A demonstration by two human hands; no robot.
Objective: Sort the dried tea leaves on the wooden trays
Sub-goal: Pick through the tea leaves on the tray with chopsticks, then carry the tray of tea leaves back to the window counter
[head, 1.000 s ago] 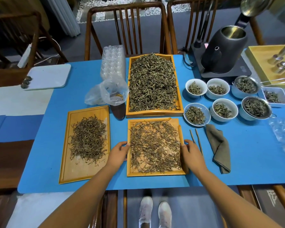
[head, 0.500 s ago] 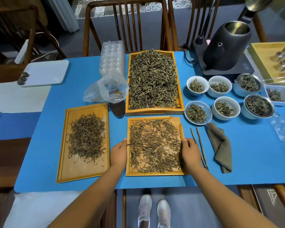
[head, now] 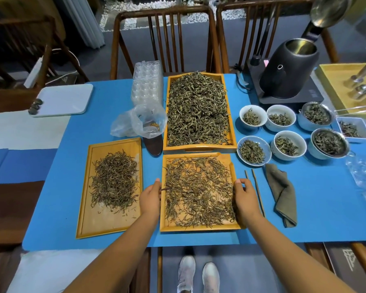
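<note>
Three wooden trays of dried tea leaves lie on the blue table mat. The near middle tray point(head: 199, 228) holds thin brown leaves spread loosely. My left hand point(head: 150, 197) grips its left rim, thumb on top. My right hand point(head: 244, 197) grips its right rim the same way. The left tray point(head: 106, 226) carries a compact pile of darker brown leaves and stands apart from my left hand. Directly behind the middle tray, the far tray point(head: 199, 148) is heaped with greenish leaves.
Several white bowls of tea point(head: 254, 151) stand to the right, with a black kettle point(head: 287, 70) behind them. Thin wooden sticks point(head: 258, 193) and a folded grey cloth point(head: 283, 195) lie by my right hand. A plastic bag point(head: 142, 121) and clear blister trays point(head: 147, 81) sit beside the far tray.
Both hands have closed in against the sides of the middle tray and now hold its rims. The trays themselves stay where they were.
</note>
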